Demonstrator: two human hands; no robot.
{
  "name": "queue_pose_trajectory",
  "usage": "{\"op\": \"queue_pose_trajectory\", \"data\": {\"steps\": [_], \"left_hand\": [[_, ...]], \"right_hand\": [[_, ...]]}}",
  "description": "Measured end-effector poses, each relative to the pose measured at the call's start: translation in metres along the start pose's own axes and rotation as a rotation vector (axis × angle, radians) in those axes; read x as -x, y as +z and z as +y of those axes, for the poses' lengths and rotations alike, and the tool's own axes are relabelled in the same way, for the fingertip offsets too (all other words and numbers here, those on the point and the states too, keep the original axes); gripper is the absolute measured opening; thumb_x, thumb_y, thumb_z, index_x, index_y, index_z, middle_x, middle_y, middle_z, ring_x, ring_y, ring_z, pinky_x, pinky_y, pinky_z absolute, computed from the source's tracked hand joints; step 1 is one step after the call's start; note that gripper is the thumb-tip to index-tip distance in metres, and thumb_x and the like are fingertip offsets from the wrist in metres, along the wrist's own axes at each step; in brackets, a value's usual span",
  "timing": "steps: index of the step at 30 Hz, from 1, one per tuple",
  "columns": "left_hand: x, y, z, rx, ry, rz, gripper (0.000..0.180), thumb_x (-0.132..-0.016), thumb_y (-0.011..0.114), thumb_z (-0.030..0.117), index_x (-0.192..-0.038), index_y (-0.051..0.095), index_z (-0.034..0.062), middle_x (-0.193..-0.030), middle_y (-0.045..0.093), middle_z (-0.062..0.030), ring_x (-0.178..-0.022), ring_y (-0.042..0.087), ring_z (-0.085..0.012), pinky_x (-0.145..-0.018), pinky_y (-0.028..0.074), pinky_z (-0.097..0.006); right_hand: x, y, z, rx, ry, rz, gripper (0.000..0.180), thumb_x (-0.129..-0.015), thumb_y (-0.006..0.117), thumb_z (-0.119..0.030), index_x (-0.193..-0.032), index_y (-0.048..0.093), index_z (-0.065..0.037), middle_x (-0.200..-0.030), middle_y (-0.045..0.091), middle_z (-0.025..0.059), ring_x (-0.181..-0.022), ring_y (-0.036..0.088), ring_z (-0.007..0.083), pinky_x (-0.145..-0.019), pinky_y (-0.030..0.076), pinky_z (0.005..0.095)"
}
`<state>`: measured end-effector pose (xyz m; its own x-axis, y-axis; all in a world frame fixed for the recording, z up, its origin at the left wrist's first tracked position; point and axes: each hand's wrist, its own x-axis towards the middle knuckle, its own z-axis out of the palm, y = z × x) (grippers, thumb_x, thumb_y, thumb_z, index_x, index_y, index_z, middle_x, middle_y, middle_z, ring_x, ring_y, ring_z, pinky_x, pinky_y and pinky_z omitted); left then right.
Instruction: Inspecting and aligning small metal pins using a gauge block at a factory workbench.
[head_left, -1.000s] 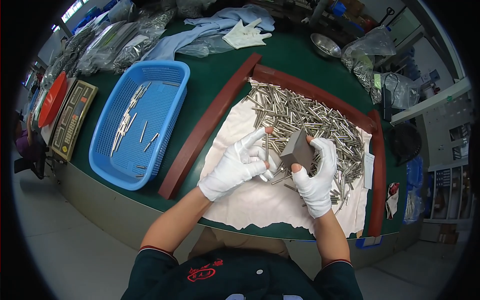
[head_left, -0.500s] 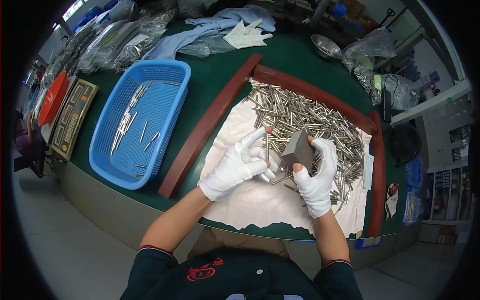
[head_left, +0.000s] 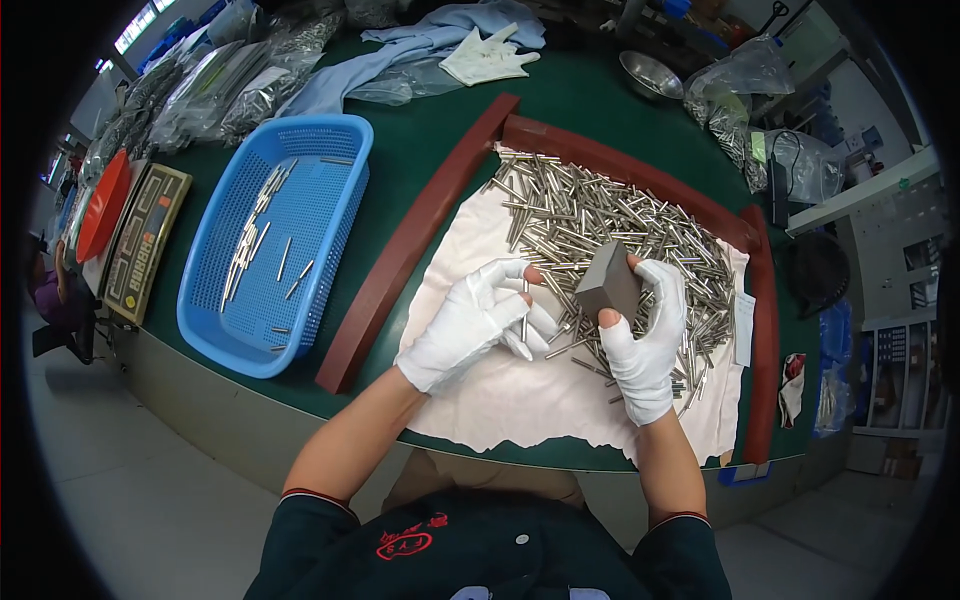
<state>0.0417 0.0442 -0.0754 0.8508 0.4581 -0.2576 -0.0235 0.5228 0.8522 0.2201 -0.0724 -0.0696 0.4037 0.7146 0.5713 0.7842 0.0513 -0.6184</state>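
White gloves with bare thumb and forefinger tips cover both my hands. My left hand (head_left: 482,318) pinches a thin metal pin (head_left: 525,318) between thumb and forefinger, the pin standing roughly upright. A grey rectangular block (head_left: 609,281) is gripped in my right hand (head_left: 650,345), thumb on the near side and fingers on the far side. The block is apart from the held pin. Beyond and beneath both hands spreads a large heap of shiny metal pins (head_left: 600,225) on a pale pink cloth (head_left: 500,410).
Dark red wooden rails (head_left: 425,235) frame the cloth on three sides. To the left stands a blue mesh basket (head_left: 275,345) holding several pins, beside a digital scale (head_left: 148,240). A white glove (head_left: 488,56), a metal bowl (head_left: 650,75) and filled plastic bags (head_left: 745,85) lie farther back.
My left thumb and forefinger have closed nearer together around the pin. My right hand has shifted slightly right and up with the block, which has turned a little.
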Motion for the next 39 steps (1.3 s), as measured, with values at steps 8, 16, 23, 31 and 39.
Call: {"op": "queue_pose_trajectory", "data": {"steps": [8, 16, 23, 31, 39], "left_hand": [[-0.002, 0.0, -0.008, 0.035, 0.038, -0.008, 0.027, -0.098, 0.049, 0.019, -0.121, 0.045, 0.0038, -0.099, 0.066, -0.0169, -0.077, 0.068, -0.0203, -0.063, 0.056, -0.028], [-0.003, -0.003, -0.011, 0.082, 0.072, 0.0, 0.026, -0.098, 0.05, 0.019, -0.117, 0.047, 0.0016, -0.108, 0.064, -0.017, -0.09, 0.068, -0.023, -0.073, 0.057, -0.031], [-0.001, 0.005, -0.005, -0.006, 0.059, 0.005, 0.034, -0.091, 0.058, 0.005, -0.121, 0.046, -0.0017, -0.11, 0.064, -0.0177, -0.094, 0.067, -0.0232, -0.082, 0.056, -0.033], [0.009, 0.002, 0.004, -0.186, 0.106, 0.085, 0.03, -0.093, 0.054, 0.009, -0.121, 0.05, -0.0021, -0.082, 0.064, -0.0085, -0.074, 0.06, -0.0113, -0.067, 0.049, -0.022], [0.103, -0.02, 0.047, -1.034, 0.809, 0.861, 0.013, -0.086, 0.067, 0.003, -0.099, 0.066, -0.0002, -0.076, 0.066, -0.0058, -0.064, 0.06, -0.0103, -0.057, 0.046, -0.021]], "right_hand": [[-0.001, -0.005, 0.003, 0.005, 0.013, 0.021, 0.054, -0.067, 0.075, -0.03, -0.107, 0.055, -0.002, -0.103, 0.055, 0.0129, -0.093, 0.052, 0.0285, -0.085, 0.042, 0.0395], [-0.002, -0.006, 0.006, -0.009, 0.035, 0.022, 0.054, -0.067, 0.075, -0.03, -0.107, 0.054, -0.001, -0.104, 0.055, 0.013, -0.094, 0.052, 0.0289, -0.086, 0.042, 0.0395], [-0.002, -0.007, 0.007, 0.008, 0.023, 0.057, 0.053, -0.069, 0.075, -0.031, -0.107, 0.054, -0.001, -0.104, 0.055, 0.0128, -0.095, 0.052, 0.029, -0.086, 0.042, 0.0397], [-0.003, -0.008, 0.005, -0.016, 0.043, 0.048, 0.054, -0.07, 0.075, -0.032, -0.108, 0.054, -0.001, -0.104, 0.055, 0.0126, -0.096, 0.052, 0.0286, -0.088, 0.041, 0.0396], [-0.001, -0.012, 0.01, -0.002, 0.047, 0.074, 0.053, -0.07, 0.076, -0.03, -0.108, 0.055, -0.001, -0.104, 0.056, 0.0128, -0.096, 0.052, 0.0283, -0.087, 0.042, 0.0387]]}}
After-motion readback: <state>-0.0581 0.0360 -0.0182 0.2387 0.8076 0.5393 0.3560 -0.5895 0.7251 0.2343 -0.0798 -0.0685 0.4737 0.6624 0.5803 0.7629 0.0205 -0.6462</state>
